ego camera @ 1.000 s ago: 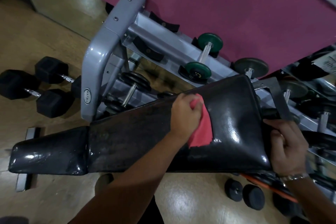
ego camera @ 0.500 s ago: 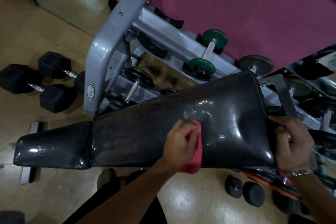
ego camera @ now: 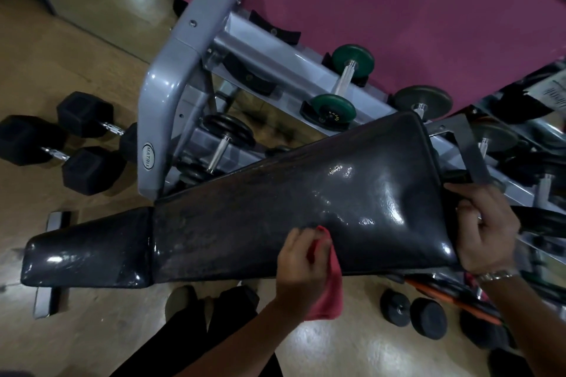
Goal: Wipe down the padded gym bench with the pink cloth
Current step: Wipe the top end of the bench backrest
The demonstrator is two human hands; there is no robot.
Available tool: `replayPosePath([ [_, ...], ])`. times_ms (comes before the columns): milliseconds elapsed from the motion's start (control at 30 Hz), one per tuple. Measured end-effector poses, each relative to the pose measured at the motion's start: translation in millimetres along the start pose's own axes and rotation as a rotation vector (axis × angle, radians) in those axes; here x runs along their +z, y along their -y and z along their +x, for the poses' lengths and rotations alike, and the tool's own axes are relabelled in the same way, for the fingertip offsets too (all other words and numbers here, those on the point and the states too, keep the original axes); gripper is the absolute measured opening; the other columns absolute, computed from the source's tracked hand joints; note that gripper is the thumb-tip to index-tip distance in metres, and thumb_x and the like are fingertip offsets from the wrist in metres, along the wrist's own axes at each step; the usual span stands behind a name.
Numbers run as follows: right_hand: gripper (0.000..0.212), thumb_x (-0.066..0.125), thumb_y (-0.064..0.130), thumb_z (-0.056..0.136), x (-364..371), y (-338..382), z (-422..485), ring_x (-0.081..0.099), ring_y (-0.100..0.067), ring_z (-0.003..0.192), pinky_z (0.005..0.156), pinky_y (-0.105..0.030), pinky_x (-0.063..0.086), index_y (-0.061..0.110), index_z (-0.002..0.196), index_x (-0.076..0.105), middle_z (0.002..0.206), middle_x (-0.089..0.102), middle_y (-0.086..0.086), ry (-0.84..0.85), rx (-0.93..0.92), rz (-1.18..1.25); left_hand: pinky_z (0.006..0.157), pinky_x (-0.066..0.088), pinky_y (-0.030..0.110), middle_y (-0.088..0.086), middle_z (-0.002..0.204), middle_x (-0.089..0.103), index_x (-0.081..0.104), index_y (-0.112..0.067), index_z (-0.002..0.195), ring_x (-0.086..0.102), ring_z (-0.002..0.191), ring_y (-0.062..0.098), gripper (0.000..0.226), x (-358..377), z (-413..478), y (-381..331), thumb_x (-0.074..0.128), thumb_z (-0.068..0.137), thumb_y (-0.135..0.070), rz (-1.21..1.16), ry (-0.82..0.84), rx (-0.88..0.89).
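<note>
The black padded gym bench (ego camera: 245, 223) stretches from the lower left to the right, its wide back pad shiny and wet-looking near the right end. My left hand (ego camera: 301, 266) grips the pink cloth (ego camera: 329, 294) at the near edge of the back pad, and the cloth hangs down over that edge. My right hand (ego camera: 487, 232) holds the wide right end of the pad, fingers curled round its edge; a metal watch band sits on that wrist.
A grey dumbbell rack (ego camera: 171, 82) with green-plated and grey dumbbells stands right behind the bench against a magenta wall. Black hex dumbbells (ego camera: 61, 144) lie on the floor at left. Round black dumbbells (ego camera: 413, 315) lie under the bench's right end. My legs stand below.
My left hand has drawn the pink cloth from the far edge of the back pad across to its near edge, where the cloth now hangs over. My right hand has kept its hold.
</note>
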State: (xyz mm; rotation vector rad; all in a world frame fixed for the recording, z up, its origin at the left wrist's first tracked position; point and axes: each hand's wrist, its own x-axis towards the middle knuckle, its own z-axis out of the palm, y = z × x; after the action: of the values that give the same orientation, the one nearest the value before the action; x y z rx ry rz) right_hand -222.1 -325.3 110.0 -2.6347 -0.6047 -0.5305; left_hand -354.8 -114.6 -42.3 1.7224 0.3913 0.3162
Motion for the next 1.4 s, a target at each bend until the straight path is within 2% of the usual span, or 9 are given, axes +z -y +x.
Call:
replayPosePath([
  [200,0.034,0.042,0.009,0.095,0,-2,-1,0.054,-0.021,0.093,0.088,-0.022,0.041,-0.006,0.103,0.071,0.096,0.065,-0.021,0.004,-0.009,0.016,0.067,0.052,0.023,-0.001,0.092,0.058,0.071,-0.021,0.106,0.062,0.076,0.012,0.01,-1,-29,30,0.066,0.098,-0.023,0.129,0.081,0.26],
  [433,0.033,0.043,0.009,0.096,0,-4,-3,0.059,-0.032,0.092,0.084,-0.038,0.044,-0.007,0.104,0.071,0.097,0.065,-0.024,-0.003,-0.016,0.013,0.081,0.044,0.015,-0.004,0.089,0.057,0.071,-0.017,0.094,0.058,0.084,0.002,0.011,2,-14,6,0.071,0.093,-0.006,-0.015,-0.021,-0.012],
  [567,0.031,0.044,0.004,0.095,0,-2,-2,0.058,-0.025,0.095,0.09,-0.026,0.042,-0.008,0.104,0.071,0.098,0.067,-0.024,-0.009,-0.019,0.009,0.082,0.042,0.01,-0.007,0.089,0.059,0.073,-0.021,0.096,0.059,0.086,-0.001,0.012,-10,-21,32,0.071,0.091,-0.01,0.044,-0.003,0.039],
  [700,0.031,0.044,0.004,0.094,1,-1,-1,0.059,-0.026,0.097,0.092,-0.024,0.042,-0.008,0.103,0.071,0.1,0.068,-0.024,-0.005,-0.019,0.004,0.082,0.047,0.024,-0.006,0.088,0.062,0.07,-0.021,0.092,0.059,0.087,0.003,0.007,-23,-10,44,0.066,0.093,-0.016,0.027,-0.105,-0.085],
  [833,0.033,0.042,0.007,0.096,1,-3,-1,0.06,-0.031,0.093,0.085,-0.034,0.043,-0.008,0.103,0.071,0.098,0.067,-0.024,-0.007,-0.02,0.015,0.08,0.047,0.021,-0.005,0.092,0.058,0.07,-0.019,0.098,0.059,0.086,0.004,0.005,-12,-15,30,0.066,0.096,-0.017,0.037,-0.013,0.023],
  [967,0.033,0.043,0.007,0.096,0,-3,-2,0.058,-0.029,0.093,0.088,-0.026,0.042,-0.008,0.104,0.071,0.098,0.067,-0.024,0.001,-0.019,0.015,0.075,0.054,0.027,-0.005,0.098,0.06,0.069,-0.028,0.111,0.066,0.085,0.008,0.016,-25,-29,65,0.067,0.095,-0.023,0.096,0.07,0.153],
  [1133,0.034,0.042,0.008,0.096,2,-2,-1,0.059,-0.032,0.091,0.086,-0.03,0.043,-0.008,0.103,0.071,0.097,0.066,-0.024,-0.005,-0.014,0.024,0.08,0.047,0.021,-0.013,0.091,0.056,0.067,-0.03,0.098,0.061,0.085,0.003,0.009,-28,-22,51,0.06,0.093,-0.027,0.056,-0.026,-0.039],
  [1300,0.033,0.042,0.006,0.096,1,0,-2,0.057,-0.028,0.09,0.087,-0.026,0.042,-0.009,0.102,0.071,0.095,0.066,-0.024,-0.007,-0.012,0.026,0.075,0.053,0.027,-0.008,0.094,0.059,0.07,-0.025,0.103,0.064,0.082,0.008,0.009,-29,-37,68,0.064,0.098,-0.024,0.123,0.048,0.115],
  [1400,0.034,0.042,0.007,0.096,1,0,0,0.058,-0.03,0.091,0.088,-0.027,0.042,-0.009,0.101,0.071,0.095,0.067,-0.025,-0.01,-0.011,0.02,0.08,0.048,0.028,-0.015,0.09,0.056,0.066,-0.033,0.096,0.06,0.084,0.001,0.006,-37,-30,79,0.06,0.095,-0.031,0.106,-0.042,-0.022],
])
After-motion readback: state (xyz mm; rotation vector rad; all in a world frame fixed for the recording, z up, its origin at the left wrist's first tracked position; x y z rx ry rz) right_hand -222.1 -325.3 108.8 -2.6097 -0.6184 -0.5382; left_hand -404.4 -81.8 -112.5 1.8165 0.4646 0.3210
